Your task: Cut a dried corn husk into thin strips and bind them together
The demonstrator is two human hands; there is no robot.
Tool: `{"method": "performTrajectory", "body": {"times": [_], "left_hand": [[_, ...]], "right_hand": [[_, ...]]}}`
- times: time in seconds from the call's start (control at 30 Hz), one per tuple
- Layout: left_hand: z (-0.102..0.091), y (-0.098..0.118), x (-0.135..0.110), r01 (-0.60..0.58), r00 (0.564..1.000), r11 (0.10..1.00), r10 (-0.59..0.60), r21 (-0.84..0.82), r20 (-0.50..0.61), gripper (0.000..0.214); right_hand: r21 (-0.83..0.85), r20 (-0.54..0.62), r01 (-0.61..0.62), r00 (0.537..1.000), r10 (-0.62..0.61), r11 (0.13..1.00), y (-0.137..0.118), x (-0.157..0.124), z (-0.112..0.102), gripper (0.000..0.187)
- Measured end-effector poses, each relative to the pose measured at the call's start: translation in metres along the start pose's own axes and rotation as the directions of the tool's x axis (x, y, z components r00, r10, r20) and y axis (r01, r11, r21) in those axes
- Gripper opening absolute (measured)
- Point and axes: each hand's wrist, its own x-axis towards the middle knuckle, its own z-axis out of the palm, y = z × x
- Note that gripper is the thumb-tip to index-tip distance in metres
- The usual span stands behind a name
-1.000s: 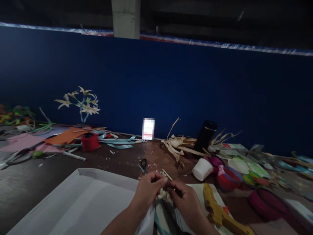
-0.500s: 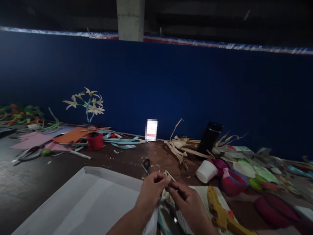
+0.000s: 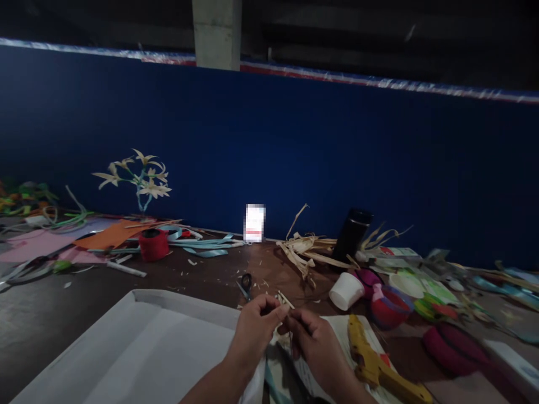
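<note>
My left hand is closed in a pinch, its thumb and index fingertips pressed together. Right beside it, my right hand is closed too, with its fingertips meeting those of the left. Whatever lies between them is too small and dark to make out. Thin pale strips show just beyond the fingertips. Under the hands lie a dark-bladed tool and a light blue ribbon, partly hidden. To the right, a yellow glue gun rests on a printed sheet.
A white tray-like box fills the front left. Small scissors lie ahead. Farther back are a red spool, a husk flower, dried husks and a black cylinder. A white cup lies tipped at right.
The view has turned slightly right, so the table's things sit farther left. My hands stay together, and the right fingers have shifted a little against the left fingertips.
</note>
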Motion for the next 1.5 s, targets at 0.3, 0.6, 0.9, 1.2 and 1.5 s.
{"method": "performTrajectory", "body": {"times": [0.3, 0.6, 0.9, 1.2, 1.5], "left_hand": [[-0.003, -0.005, 0.005, -0.019, 0.996, 0.997, 0.013, 0.068, 0.088, 0.028], [-0.005, -0.004, 0.005, -0.019, 1.0, 0.995, 0.018, 0.096, 0.014, 0.027], [-0.007, -0.002, 0.004, -0.012, 0.996, 0.993, 0.002, 0.12, 0.087, 0.04], [-0.008, -0.007, 0.007, 0.073, 0.995, 0.992, -0.079, 0.103, 0.054, 0.045], [-0.012, -0.002, 0.006, 0.082, 0.994, 0.994, -0.086, 0.067, 0.065, 0.041]], "right_hand": [[0.064, 0.038, -0.068, 0.997, 0.065, 0.996, -0.001, -0.001, 0.001, 0.036], [0.099, 0.026, -0.063, 0.998, 0.061, 0.993, 0.003, 0.0, -0.001, 0.032], [0.083, -0.056, -0.012, 0.998, 0.017, 0.996, 0.004, 0.0, -0.002, 0.035], [0.055, -0.077, -0.003, 0.997, 0.008, 0.998, 0.009, -0.001, -0.003, 0.031], [0.224, -0.064, -0.065, 0.995, 0.081, 0.973, -0.002, 0.001, -0.007, 0.039]]}}
